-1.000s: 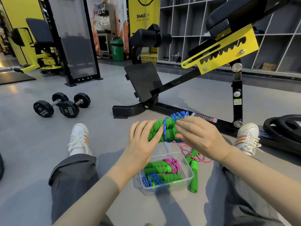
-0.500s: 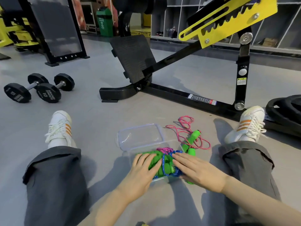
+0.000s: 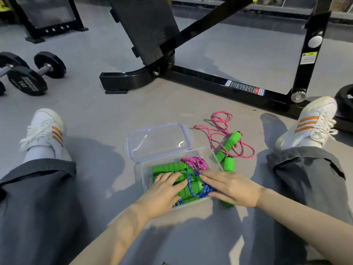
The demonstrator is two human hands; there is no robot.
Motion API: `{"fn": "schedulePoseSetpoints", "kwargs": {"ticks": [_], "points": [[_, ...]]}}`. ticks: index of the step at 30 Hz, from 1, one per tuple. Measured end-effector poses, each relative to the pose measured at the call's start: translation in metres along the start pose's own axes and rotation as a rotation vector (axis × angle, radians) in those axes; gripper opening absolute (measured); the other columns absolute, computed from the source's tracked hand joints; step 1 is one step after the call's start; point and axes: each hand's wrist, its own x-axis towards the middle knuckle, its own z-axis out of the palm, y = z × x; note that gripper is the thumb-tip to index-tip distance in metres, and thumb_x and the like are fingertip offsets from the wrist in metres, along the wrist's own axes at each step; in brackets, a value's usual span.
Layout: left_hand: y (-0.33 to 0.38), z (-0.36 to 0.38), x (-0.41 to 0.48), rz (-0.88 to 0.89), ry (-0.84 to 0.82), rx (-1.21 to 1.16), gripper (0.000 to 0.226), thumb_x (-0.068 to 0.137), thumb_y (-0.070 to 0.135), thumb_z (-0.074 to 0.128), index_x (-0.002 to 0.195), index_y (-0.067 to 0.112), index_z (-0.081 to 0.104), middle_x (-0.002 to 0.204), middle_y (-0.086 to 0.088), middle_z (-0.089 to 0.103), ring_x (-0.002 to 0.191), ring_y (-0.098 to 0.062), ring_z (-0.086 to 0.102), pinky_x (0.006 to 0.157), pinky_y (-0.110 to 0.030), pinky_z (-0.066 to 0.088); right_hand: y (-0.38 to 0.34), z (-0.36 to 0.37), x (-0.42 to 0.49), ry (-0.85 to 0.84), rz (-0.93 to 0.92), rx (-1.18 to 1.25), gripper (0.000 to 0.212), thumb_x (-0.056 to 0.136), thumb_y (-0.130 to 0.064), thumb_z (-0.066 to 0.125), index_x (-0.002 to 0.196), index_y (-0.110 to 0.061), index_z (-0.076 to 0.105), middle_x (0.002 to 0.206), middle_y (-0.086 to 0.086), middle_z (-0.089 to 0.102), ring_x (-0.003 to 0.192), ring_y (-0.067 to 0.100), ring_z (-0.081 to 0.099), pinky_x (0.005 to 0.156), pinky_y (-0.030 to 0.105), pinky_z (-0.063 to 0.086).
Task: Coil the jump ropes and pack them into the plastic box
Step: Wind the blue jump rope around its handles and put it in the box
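A second ago the blue jump rope coiled round its green foam handles (image 3: 193, 186) was held up in the air. Now it sits down in the clear plastic box (image 3: 211, 152), beside a coiled pink rope (image 3: 194, 165) already packed. The left hand (image 3: 165, 190) and right hand (image 3: 231, 188) both lie flat on it, fingers straight, pressing rather than gripping. That looks like one more rope stowed, though a loose pink jump rope with green handles (image 3: 232, 139) still sprawls uncoiled on the floor just right of the box, and the clear lid (image 3: 158, 140) lies off behind it.
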Motion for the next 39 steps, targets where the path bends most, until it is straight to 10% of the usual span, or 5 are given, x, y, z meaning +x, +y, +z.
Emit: {"fn": "schedulePoseSetpoints", "kwargs": {"ticks": [9,19,27,33,39], "points": [[0.014,0.002,-0.004,-0.074,0.030,0.078,0.063,0.052,0.041,0.091,0.110,0.026,0.070,0.110,-0.005,0.068,0.099,-0.023,0.052,0.079,-0.035,0.056,-0.006,0.006,-0.004,-0.034,0.127,0.203,0.046,0.096,-0.037,0.044,0.131,-0.008,0.054,0.141,0.003,0.048,0.133,0.022,0.042,0.106,0.038,0.040],[0.031,0.008,-0.013,-0.220,0.017,0.067,0.047,0.104,0.042,0.005,0.127,0.030,0.044,0.119,-0.004,0.063,0.107,-0.020,0.043,0.089,-0.033,0.050,0.008,0.003,0.004,-0.228,0.276,0.446,0.045,0.096,-0.039,0.045,0.135,-0.017,0.050,0.146,-0.010,0.034,0.141,0.010,0.019,0.115,0.032,0.025],[0.042,0.006,-0.015,-0.162,-0.071,0.177,0.084,0.069,0.055,0.076,0.134,0.007,0.053,0.126,-0.016,0.060,0.109,-0.031,0.061,0.091,-0.043,0.051,0.015,0.019,-0.005,-0.033,0.057,0.031,0.043,0.101,-0.033,0.031,0.134,-0.012,0.050,0.140,0.004,0.049,0.131,0.024,0.044,0.099,0.037,0.048],[0.051,0.009,-0.015,-0.217,-0.143,0.185,0.093,0.063,0.039,0.085,0.136,0.007,0.038,0.131,-0.019,0.056,0.116,-0.033,0.052,0.103,-0.044,0.038,0.014,0.026,-0.016,-0.116,0.026,-0.099,0.068,0.095,-0.053,0.034,0.146,-0.008,0.027,0.152,0.011,0.030,0.142,0.025,0.022,0.114,0.038,0.021],[0.051,0.009,-0.017,-0.214,-0.160,0.101,0.091,0.052,0.026,0.093,0.132,0.010,0.052,0.129,-0.018,0.059,0.120,-0.033,0.053,0.109,-0.042,0.031,-0.001,0.041,-0.013,0.103,0.049,-0.230,0.045,0.100,-0.036,0.035,0.130,-0.004,0.044,0.130,0.014,0.058,0.121,0.030,0.054,0.089,0.040,0.053]]}}
